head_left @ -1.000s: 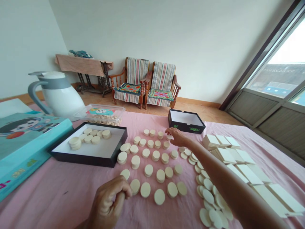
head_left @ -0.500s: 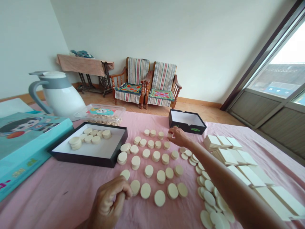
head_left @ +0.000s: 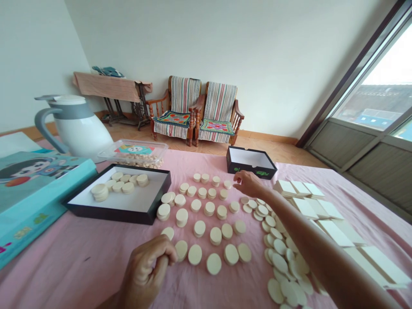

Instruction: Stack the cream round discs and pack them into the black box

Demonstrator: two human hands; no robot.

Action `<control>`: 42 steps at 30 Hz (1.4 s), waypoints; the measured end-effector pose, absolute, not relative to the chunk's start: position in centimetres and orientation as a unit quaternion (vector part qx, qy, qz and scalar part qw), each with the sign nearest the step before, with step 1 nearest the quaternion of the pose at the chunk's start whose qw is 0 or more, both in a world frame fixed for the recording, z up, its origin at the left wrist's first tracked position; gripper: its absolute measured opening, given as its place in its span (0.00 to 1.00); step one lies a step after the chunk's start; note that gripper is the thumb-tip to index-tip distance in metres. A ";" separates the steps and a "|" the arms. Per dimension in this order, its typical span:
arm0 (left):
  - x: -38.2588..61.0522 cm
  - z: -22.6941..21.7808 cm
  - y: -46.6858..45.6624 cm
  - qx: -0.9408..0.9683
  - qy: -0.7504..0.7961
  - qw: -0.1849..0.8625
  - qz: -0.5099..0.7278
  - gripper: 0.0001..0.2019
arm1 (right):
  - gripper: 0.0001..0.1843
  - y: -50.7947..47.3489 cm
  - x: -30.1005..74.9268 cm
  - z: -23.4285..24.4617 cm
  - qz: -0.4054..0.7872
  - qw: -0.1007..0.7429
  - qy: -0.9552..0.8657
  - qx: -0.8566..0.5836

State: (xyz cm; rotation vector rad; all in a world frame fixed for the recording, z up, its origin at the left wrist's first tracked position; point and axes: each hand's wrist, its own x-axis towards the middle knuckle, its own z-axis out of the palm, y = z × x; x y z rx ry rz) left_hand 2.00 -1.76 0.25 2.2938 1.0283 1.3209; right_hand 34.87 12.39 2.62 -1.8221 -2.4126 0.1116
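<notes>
Round pale wooden discs (head_left: pixel 215 235) stand in short stacks and singly, in loose rows on the pink cloth. At the right end of the farthest row is one disc (head_left: pixel 227 184). My right hand (head_left: pixel 249 183) is just right of that disc, its fingers bent and apart, with nothing seen in them. My left hand (head_left: pixel 148 264) is curled closed at the near left, beside the nearest row's left disc (head_left: pixel 181 250). Whatever its fingers may hold is hidden. Under my right forearm spreads a loose pile of discs (head_left: pixel 280 246).
A black tray (head_left: pixel 151 210) with discs inside is at left, beside a turquoise box (head_left: pixel 61 193). Behind are a clear container (head_left: pixel 138 150) and a white jug (head_left: pixel 82 128). A black box (head_left: pixel 251 165) stands at the back; rectangular boards (head_left: pixel 336 234) are stacked right.
My right hand has drawn back a little to the right from the far-row disc, which now shows free of the fingers. My left hand stays curled in the same place. The view shifted slightly.
</notes>
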 end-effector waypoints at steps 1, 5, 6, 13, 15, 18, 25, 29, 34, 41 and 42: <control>2.0 0.3 -1.8 0.800 0.356 0.150 0.459 0.15 | 0.09 11.9 35.3 3.0 0.041 0.042 -0.796 -0.602; 2.2 0.4 -1.8 0.802 0.352 0.149 0.458 0.14 | 0.11 9.7 36.4 3.4 0.052 -0.017 -0.795 -0.604; 2.2 0.5 -1.8 0.803 0.352 0.149 0.458 0.14 | 0.11 9.2 36.4 3.3 0.051 -0.025 -0.795 -0.604; 2.1 0.3 -1.8 0.801 0.355 0.151 0.458 0.14 | 0.07 9.1 35.7 2.3 0.044 -0.007 -0.801 -0.597; 2.1 0.3 -1.8 0.800 0.357 0.150 0.458 0.14 | 0.07 10.0 35.3 2.4 0.039 0.019 -0.804 -0.593; 2.1 0.3 -1.7 0.801 0.357 0.149 0.457 0.14 | 0.10 11.7 34.4 2.6 0.027 0.065 -0.812 -0.580; 1.9 0.2 -1.7 0.797 0.361 0.150 0.460 0.15 | 0.10 14.4 32.7 1.3 0.019 0.112 -0.821 -0.560; 2.0 0.4 -1.7 0.796 0.364 0.146 0.461 0.15 | 0.09 14.6 32.7 0.3 0.028 0.107 -0.822 -0.558; 2.1 0.5 -1.7 0.796 0.363 0.144 0.462 0.15 | 0.15 14.1 33.1 1.0 0.031 0.093 -0.811 -0.577; 2.2 0.3 -1.7 0.804 0.356 0.151 0.451 0.15 | 0.11 10.7 36.3 4.2 0.067 -0.008 -0.812 -0.580; 2.2 0.2 -1.7 0.805 0.356 0.150 0.451 0.15 | 0.13 10.0 36.7 4.4 0.074 -0.027 -0.814 -0.576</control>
